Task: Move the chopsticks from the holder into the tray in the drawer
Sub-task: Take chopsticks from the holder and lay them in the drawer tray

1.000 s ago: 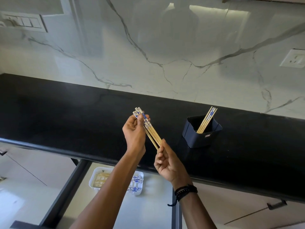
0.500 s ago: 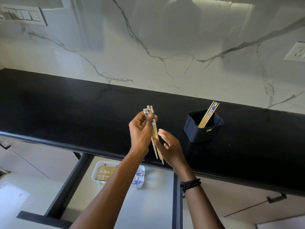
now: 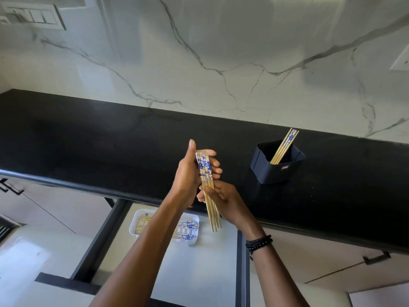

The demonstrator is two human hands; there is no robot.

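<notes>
The left hand (image 3: pixel 188 173) and the right hand (image 3: pixel 225 196) both grip one bundle of about four chopsticks (image 3: pixel 204 171) over the counter (image 3: pixel 110 140) edge, three or four more standing in the single holder (image 3: pixel 276 171), others lying in the one tray (image 3: pixel 195 239).

A black stone countertop (image 3: pixel 106 138) runs along the marble wall (image 3: pixel 221 41), and a dark, square-mouthed chopstick holder (image 3: pixel 276 171) stands upright on it, nearer the wall than the front edge. Below and left of the holder, past that edge, the pale floor of an open drawer (image 3: pixel 199 273) carries a white tray (image 3: pixel 193 239).
</notes>
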